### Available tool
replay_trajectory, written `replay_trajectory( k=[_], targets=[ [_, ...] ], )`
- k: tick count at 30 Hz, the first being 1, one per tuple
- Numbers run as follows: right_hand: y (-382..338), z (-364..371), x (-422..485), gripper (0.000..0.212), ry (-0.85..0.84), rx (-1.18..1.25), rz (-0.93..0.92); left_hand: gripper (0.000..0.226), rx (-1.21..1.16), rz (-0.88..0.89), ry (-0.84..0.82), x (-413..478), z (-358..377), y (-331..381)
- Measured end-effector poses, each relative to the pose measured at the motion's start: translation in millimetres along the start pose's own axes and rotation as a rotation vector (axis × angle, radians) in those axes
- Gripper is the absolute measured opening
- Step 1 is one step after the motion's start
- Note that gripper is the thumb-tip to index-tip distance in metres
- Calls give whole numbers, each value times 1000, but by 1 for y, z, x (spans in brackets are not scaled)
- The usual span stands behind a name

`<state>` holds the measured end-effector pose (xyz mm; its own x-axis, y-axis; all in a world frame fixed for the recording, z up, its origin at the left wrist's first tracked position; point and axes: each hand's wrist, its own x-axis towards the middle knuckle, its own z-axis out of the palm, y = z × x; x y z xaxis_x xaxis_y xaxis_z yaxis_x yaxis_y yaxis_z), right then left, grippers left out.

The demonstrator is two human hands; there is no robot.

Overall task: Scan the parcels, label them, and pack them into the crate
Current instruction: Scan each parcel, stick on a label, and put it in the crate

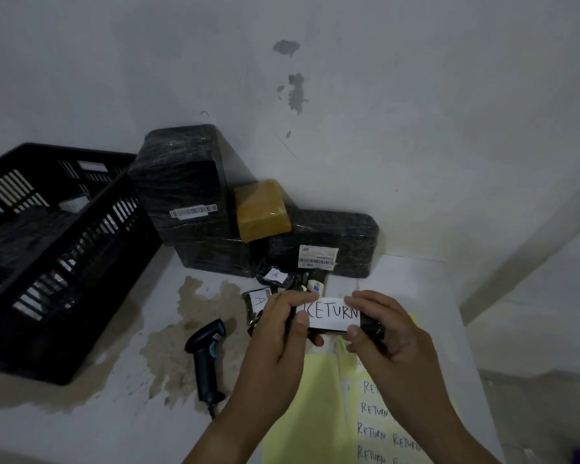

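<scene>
Left hand (282, 329) and right hand (382, 336) meet above the table (114, 423), both gripping one small black parcel (372, 326); the fingers curl over its far edge and the thumbs press its near face; a white label (332, 313) handwritten RETURN lies on this parcel between the hands, with one thumb tip on each end. Directly beneath the hands and forearms lies a yellow sheet (315, 396) bearing further RETURN labels, partly covered by the right forearm. Near the left hand, on its left, a black scanner (205, 353) lies on the table, apart from both hands; well to the left of it stands the black slatted crate (47, 262); its dark contents cannot be identified. Just beyond the left fingers lie two small packets marked A (274, 275); farther beyond, against the wall, stand a tall black parcel (181, 185), a tan parcel (262, 209) and a wide black parcel (332, 229) carrying a barcode sticker.
</scene>
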<state>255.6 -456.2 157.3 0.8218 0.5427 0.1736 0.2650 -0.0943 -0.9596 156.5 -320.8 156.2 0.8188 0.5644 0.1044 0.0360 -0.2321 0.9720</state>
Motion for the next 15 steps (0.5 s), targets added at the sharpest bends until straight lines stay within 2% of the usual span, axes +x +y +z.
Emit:
replay_trajectory(
  k=[4, 9, 15],
  targets=[
    [-4, -1, 0, 47, -28, 93, 40, 27, -14, 6, 5, 0, -1, 4],
    [-9, -2, 6, 33, -24, -26, 5, 28, 12, 11, -77, 4, -8, 1],
    [-5, -6, 8, 32, -29, -36, 77, 32, 172, 34, -100, 6, -21, -12]
  ],
)
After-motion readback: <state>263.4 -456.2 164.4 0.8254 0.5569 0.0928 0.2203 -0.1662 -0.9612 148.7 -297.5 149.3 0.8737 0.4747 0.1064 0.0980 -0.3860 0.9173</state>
